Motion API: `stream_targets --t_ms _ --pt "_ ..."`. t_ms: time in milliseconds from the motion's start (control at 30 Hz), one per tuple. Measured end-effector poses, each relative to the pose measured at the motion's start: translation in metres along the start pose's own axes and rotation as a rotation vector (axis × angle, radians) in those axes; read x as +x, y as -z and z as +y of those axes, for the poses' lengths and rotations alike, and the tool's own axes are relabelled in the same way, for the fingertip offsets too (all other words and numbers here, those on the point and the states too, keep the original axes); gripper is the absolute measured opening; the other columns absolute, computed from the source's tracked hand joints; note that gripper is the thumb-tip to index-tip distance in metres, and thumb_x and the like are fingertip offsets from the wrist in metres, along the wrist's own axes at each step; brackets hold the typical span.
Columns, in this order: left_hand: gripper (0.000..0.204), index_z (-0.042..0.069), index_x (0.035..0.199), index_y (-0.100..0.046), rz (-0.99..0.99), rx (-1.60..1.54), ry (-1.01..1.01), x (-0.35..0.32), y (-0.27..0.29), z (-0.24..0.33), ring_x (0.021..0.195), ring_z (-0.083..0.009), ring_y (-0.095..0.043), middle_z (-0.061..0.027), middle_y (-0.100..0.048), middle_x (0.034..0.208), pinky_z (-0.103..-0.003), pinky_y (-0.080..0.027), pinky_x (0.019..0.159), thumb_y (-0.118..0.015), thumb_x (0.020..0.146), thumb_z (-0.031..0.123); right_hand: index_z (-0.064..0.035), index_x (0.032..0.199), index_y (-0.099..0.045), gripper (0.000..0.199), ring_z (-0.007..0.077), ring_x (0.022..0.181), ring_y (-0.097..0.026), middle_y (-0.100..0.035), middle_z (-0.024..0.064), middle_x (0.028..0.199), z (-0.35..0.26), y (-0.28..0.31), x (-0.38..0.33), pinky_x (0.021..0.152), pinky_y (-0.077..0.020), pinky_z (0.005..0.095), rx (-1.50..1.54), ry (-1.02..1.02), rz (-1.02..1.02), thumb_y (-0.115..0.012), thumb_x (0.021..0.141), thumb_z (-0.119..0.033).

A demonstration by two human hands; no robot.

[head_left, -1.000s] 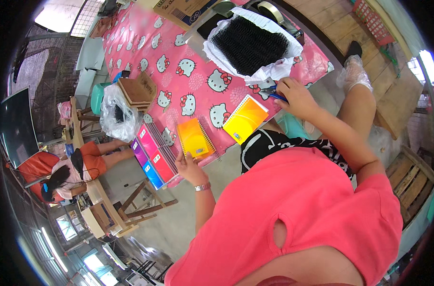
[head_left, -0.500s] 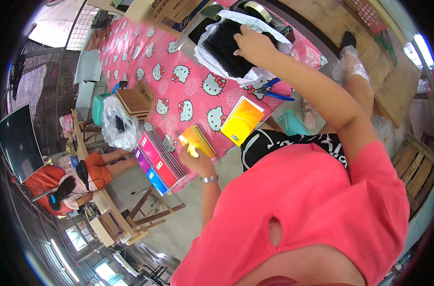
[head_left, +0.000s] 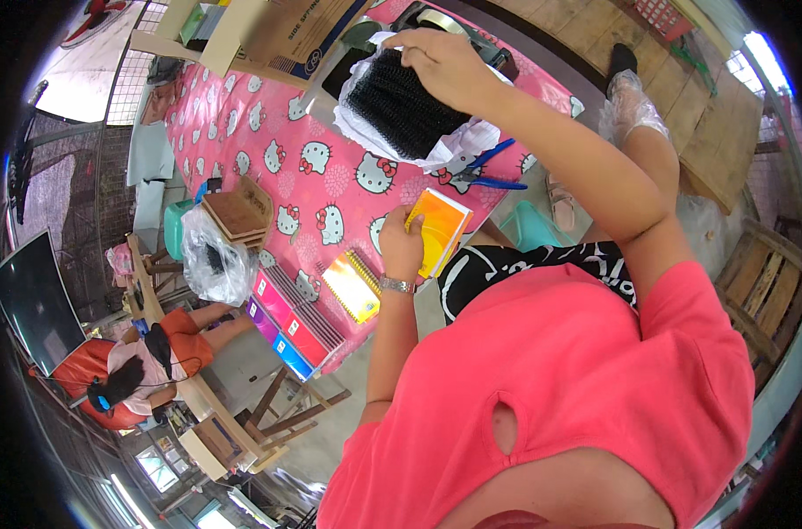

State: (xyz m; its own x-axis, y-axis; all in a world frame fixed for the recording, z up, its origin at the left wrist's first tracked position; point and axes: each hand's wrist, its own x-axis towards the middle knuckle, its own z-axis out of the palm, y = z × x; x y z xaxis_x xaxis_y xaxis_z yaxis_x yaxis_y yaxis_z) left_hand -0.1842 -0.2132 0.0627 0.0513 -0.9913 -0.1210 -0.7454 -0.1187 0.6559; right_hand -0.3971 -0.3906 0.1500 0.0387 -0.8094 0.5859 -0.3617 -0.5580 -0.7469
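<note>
Left hand: grip closed around the edge of an orange notebook, tilted at the tabletop edge; fingers mostly hidden behind it.
Right hand: grip pinching the top of a black coil bundle in a white bag.
Blue pliers: partly hidden beside the bag.

A long table under a pink cloth patterned with white cartoon cats stretches away to the left of the hands. Below them lies a grey concrete floor, with wooden trestle legs standing on it. To the right and beyond the hands run bare wooden planks and a slatted pallet. Far left, a dark flat screen leans; daylight enters through a window at the lower left.
</note>
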Motion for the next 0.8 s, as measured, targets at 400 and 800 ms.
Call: stream_targets --t_ms 400,800 --pt "0.031 0.004 0.1 -0.06 0.079 0.366 -0.457 -0.029 0.001 0.036 0.104 -0.0311 -0.056 -0.0127 -0.061 0.109 -0.04 -0.046 0.088 -0.074 0.077 0.021 -0.0024 0.102 -0.064 0.023 0.0337 0.087 -0.063 -0.065 0.0173 0.094 -0.058 0.048 -0.093 0.075 -0.0488 0.0413 0.18 -0.231 -0.303 -0.058 0.093 -0.023" --pt "0.025 0.005 0.095 -0.067 -0.126 0.463 -0.386 -0.026 0.008 0.044 0.093 -0.0301 -0.066 -0.012 -0.069 0.103 -0.039 -0.053 0.081 -0.069 0.08 0.025 0.0013 0.106 -0.061 0.018 0.0074 0.067 -0.058 -0.063 0.0029 0.085 -0.031 0.052 -0.171 0.058 -0.0464 0.0236 0.462 -0.752 -0.466 -0.057 0.093 -0.01"
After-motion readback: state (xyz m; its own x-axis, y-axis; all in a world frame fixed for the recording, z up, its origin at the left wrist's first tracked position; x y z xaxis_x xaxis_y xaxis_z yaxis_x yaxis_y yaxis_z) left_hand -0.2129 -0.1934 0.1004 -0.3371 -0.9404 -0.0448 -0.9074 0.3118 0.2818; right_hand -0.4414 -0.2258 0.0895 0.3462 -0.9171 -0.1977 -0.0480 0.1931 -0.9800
